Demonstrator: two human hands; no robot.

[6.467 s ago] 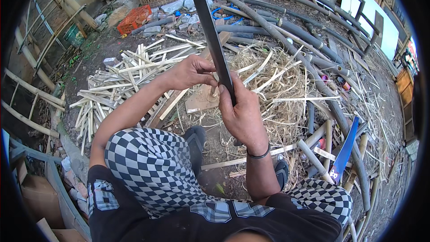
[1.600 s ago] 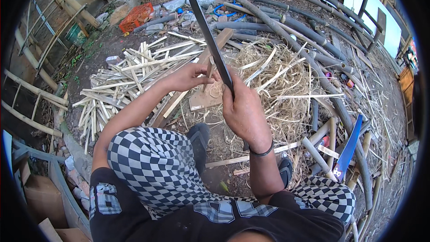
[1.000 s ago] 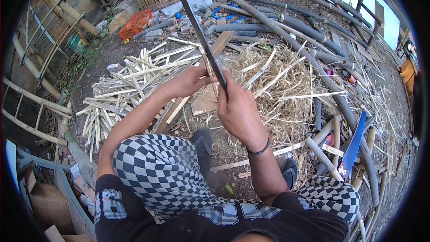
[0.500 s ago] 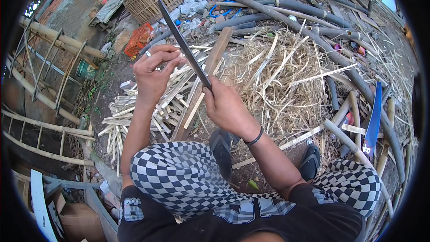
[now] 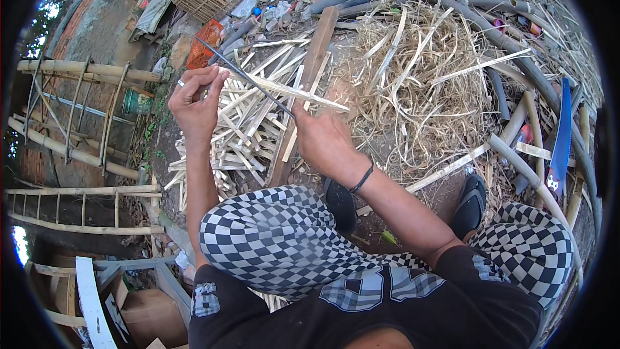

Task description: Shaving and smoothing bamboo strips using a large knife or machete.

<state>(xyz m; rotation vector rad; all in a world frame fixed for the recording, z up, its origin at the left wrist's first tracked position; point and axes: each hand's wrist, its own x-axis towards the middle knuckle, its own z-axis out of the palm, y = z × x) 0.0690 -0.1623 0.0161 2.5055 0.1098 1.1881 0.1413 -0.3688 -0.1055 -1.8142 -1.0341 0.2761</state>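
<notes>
Head view is showing the left hand [image 5: 197,97] holding higher and farther left than a few moments ago, when it was working low over a small board near the middle of the frame. The long dark blade [image 5: 266,94] is now leaning toward the upper left and presenting a thin profile, whereas its broad side was showing earlier, and the pale strip [image 5: 303,95] is now stretching out in plain sight, crossing the blade just right of the left hand's fingertips. This change is probably meaning that the strip is being drawn or turned against the blade for thinning, though whether the edge is biting into it I cannot tell. The left hand is pinching the strip's left end between thumb and fingers, its wrist raised and its forearm rising almost upright beside the checkered trousers [image 5: 271,239]. The right hand [image 5: 326,145] is gripping the blade's lower end in a closed fist near the centre, hiding any handle, with its forearm slanting up from the lower right and a dark wristband [image 5: 363,178] circling the wrist. Behind and below the held strip, loose strips [image 5: 223,148] are lying piled left of centre beside a brown plank [image 5: 320,42], while curly shavings [image 5: 420,84] are covering the ground at upper right.
</notes>
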